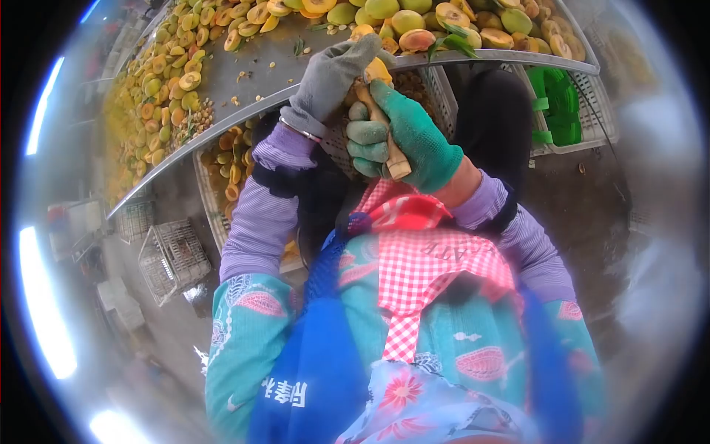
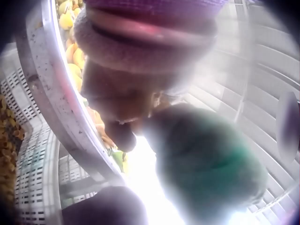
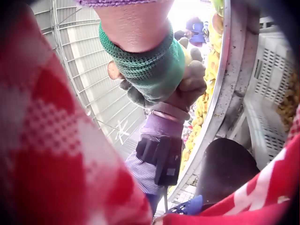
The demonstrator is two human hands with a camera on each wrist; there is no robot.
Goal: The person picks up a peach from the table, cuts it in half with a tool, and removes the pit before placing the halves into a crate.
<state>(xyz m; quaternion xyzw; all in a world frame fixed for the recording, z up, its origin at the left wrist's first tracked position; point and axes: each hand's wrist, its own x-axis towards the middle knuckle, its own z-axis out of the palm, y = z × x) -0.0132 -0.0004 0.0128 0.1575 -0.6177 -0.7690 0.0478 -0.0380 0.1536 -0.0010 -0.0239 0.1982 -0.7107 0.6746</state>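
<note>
In the head view, my left hand, in a grey glove, holds a yellow-orange peach at the table's near edge. My right hand, in a green glove, curls round the wooden handle of a tool pointed at that fruit; the tool's working end is hidden by the hands and the peach. The handle's butt pokes out of the green glove in the right wrist view. From the left wrist, the green glove appears blurred close beside the grey one.
A metal table carries whole and halved peaches, with leaves and loose stones among them. Under its rim stands a white crate of fruit halves. To the right, another white crate has green plastic in it. An openwork basket sits on the floor.
</note>
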